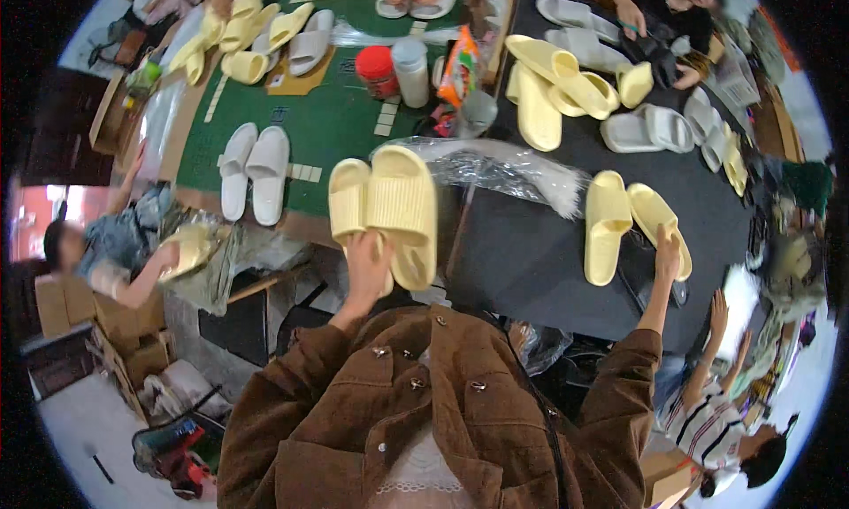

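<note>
My left hand (pixel 366 266) is closed on a pair of pale yellow slippers (pixel 402 186), gripping both by the heel end, side by side, above the table edge. To the right, on the black tabletop, lies another yellow slipper (pixel 608 230). Its mate, a tilted yellow slipper (pixel 653 206), has its heel end in the closed fingers of my right hand (pixel 669 252). Something dark with straps lies partly hidden beneath that slipper. A white slipper pair (pixel 267 168) sits on the green mat (pixel 336 124), left of my left hand.
Beyond my hands lie clear plastic bags (pixel 482 166), a red-lidded jar (pixel 378 73), a white bottle (pixel 409 71) and an orange packet (pixel 458 67). Several yellow slippers (pixel 539 102) and a grey pair (pixel 646 129) are at the far right. Co-workers handle footwear around the tables.
</note>
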Demonstrator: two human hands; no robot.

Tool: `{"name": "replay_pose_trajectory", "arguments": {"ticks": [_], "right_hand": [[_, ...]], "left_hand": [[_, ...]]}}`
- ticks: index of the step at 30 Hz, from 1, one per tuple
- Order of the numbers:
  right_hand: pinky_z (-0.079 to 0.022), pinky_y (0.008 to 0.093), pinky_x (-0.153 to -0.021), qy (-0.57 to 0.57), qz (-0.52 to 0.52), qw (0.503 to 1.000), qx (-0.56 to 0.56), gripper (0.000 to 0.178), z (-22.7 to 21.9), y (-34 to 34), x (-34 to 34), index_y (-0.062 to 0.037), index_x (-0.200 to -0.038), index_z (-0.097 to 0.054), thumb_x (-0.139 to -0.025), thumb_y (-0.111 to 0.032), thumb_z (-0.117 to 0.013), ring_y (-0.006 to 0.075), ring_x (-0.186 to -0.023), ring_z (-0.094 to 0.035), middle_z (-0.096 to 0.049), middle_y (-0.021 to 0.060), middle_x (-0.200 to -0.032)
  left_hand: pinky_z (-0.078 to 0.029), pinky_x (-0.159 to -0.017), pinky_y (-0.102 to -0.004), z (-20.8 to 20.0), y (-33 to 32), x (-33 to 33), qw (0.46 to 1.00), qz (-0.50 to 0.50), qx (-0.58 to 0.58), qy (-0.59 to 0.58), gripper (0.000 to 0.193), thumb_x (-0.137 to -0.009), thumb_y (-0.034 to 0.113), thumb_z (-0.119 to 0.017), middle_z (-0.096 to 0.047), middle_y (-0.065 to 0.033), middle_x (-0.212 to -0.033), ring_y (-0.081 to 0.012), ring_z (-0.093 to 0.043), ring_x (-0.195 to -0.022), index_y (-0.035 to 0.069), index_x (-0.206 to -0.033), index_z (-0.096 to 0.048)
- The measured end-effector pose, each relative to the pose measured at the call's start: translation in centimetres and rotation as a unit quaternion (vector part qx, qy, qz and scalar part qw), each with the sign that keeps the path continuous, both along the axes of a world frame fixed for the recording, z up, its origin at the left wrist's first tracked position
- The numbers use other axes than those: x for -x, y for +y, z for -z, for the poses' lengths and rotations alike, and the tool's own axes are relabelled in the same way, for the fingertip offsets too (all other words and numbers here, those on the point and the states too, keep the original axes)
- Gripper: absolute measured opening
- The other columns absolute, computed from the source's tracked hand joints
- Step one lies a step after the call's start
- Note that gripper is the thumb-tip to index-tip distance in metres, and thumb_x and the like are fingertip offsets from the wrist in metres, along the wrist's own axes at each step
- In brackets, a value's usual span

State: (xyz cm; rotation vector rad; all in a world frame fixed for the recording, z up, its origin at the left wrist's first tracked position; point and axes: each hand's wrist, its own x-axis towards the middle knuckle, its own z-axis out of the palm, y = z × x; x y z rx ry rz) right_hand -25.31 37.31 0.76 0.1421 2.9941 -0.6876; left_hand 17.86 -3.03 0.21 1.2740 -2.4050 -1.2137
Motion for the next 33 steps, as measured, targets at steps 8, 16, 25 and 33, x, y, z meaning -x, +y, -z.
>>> {"name": "replay_pose_trajectory", "arguments": {"ticks": [8,16,25,33], "right_hand": [[-0.038,0.0435,-0.098,-0.027,-0.148,0.988,0.026,0.08,4.4,-1.5,0.9,0.0092,-0.121,-0.049,-0.07,-0.047,-0.073,0.0423,-0.116,-0.048,-0.052,0.0303,-0.121],[-0.043,0.0454,-0.094,0.063,-0.031,0.986,-0.149,0.066,2.5,-6.5,-3.8,0.001,-0.117,-0.052,-0.072,-0.043,-0.071,0.037,-0.12,-0.045,-0.043,0.0207,-0.133],[-0.047,0.0475,-0.076,0.086,-0.041,0.986,-0.137,0.032,0.3,-8.3,-7.8,-0.0031,-0.087,-0.062,-0.073,-0.032,-0.063,0.039,-0.088,-0.061,-0.064,0.0177,-0.093],[-0.044,0.0427,-0.086,0.069,-0.149,0.986,-0.014,0.05,1.6,-5.9,-12.6,-0.0038,-0.112,-0.055,-0.071,-0.027,-0.072,0.0362,-0.107,-0.054,-0.057,0.0184,-0.113]], "left_hand": [[-0.035,-0.091,-0.0464,9.2,-13.2,-5.9,0.97,-0.073,0.208,-0.108,0.041,-0.083,0.033,-0.059,-0.06,-0.0238,-0.095,-0.0377,-0.051,-0.098,-0.003,-0.101,-0.065],[-0.039,-0.088,-0.0466,15.2,-18.9,-3.9,0.98,0.06,0.172,-0.084,0.028,-0.078,0.026,-0.062,-0.059,-0.0213,-0.096,-0.0378,-0.052,-0.097,-0.002,-0.083,-0.064],[-0.038,-0.094,-0.0477,18.1,-35.2,-9.1,0.894,0.156,0.116,-0.403,0.037,-0.085,0.032,-0.049,-0.052,-0.029,-0.118,-0.0381,-0.05,-0.111,0.006,-0.107,-0.062],[-0.026,-0.108,-0.0476,16.6,-27.5,-8.8,0.929,-0.131,0.254,-0.234,0.063,-0.078,0.028,-0.062,-0.029,-0.0392,-0.136,-0.0497,-0.03,-0.127,0.003,-0.134,-0.046]]}}
